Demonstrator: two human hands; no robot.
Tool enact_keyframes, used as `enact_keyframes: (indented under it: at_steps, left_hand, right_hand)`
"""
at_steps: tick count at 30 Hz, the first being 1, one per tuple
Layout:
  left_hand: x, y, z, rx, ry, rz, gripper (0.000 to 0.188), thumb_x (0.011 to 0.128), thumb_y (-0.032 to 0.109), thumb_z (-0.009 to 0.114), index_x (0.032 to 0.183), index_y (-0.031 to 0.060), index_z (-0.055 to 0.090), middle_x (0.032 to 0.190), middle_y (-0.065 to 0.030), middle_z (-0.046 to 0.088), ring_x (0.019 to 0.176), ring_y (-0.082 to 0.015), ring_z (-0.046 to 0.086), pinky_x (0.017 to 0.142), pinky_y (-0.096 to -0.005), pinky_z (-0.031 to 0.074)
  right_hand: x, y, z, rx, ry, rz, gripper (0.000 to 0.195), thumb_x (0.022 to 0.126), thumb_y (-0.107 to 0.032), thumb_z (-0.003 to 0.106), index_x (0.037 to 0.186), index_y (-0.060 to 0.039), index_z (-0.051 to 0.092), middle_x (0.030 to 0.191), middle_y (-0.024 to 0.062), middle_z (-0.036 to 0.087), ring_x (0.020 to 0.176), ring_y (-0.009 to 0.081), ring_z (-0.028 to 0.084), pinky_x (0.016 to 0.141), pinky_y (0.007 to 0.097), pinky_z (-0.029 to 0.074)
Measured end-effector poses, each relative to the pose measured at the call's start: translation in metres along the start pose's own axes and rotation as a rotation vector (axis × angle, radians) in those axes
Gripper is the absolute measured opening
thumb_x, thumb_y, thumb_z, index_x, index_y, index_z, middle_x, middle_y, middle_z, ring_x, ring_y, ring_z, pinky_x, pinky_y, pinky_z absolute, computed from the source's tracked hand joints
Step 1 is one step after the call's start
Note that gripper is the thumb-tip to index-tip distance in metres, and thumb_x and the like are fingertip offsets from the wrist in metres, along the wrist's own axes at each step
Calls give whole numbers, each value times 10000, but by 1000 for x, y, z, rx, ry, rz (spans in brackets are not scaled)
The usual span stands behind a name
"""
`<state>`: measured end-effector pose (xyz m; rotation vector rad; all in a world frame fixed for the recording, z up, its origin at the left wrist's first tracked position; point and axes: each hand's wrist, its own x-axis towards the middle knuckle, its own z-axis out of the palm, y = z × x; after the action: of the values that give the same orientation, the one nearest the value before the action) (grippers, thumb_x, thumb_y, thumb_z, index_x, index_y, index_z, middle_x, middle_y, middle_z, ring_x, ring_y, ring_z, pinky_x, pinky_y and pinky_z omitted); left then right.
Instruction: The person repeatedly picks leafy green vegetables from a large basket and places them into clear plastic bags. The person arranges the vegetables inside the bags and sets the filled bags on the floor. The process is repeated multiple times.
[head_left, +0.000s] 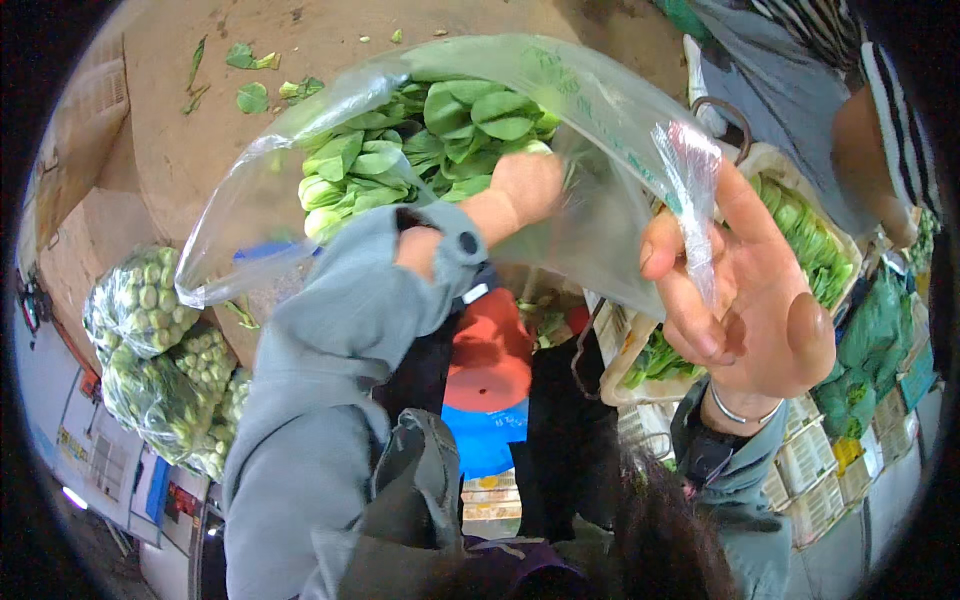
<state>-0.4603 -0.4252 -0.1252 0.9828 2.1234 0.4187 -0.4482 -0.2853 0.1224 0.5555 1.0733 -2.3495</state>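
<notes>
A large clear plastic bag (615, 172) with green print spreads in a wide arch before me. Leafy bok choy (450, 131) with pale stems lies in a heap within the arch; whether all of it is inside the film is unclear. My left hand (529, 184) is at the heap's right edge, bent at the wrist, its fingers hidden and blurred, so its hold cannot be told. On the right, my right hand (739, 292) pinches a gathered part of the bag between its fingers, palm turned up.
Filled clear bags of bok choy (146, 300) stand at left. Crates of greens (806, 232) are at right, near another person's striped sleeve (892, 120). A red plastic object (489, 352) lies between my legs. Loose leaves (253, 97) dot the ground.
</notes>
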Motion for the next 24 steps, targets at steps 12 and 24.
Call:
enact_keyframes:
  at_steps: [12, 24]
  left_hand:
    - [-8, -27, 71, 174, 257, 288, 415, 735, 155, 560, 1127, 77, 447, 886, -66, 548, 896, -237, 559, 780, -346, 457]
    - [-18, -48, 84, 242, 181, 235, 530, 817, 135, 441, 1321, 39, 308, 1303, -118, 417, 1195, -233, 411, 973, -338, 358]
  right_hand:
    - [-11, 4, -18, -32, 53, 77, 1029, 726, -439, 663, 1376, 64, 43, 1039, 235, 477, 484, 40, 371, 390, 141, 283]
    - [-29, -6, -24, 11, 220, 87, 1078, 715, -375, 721, 1375, 61, -11, 1093, 241, 415, 559, 55, 391, 476, 156, 339]
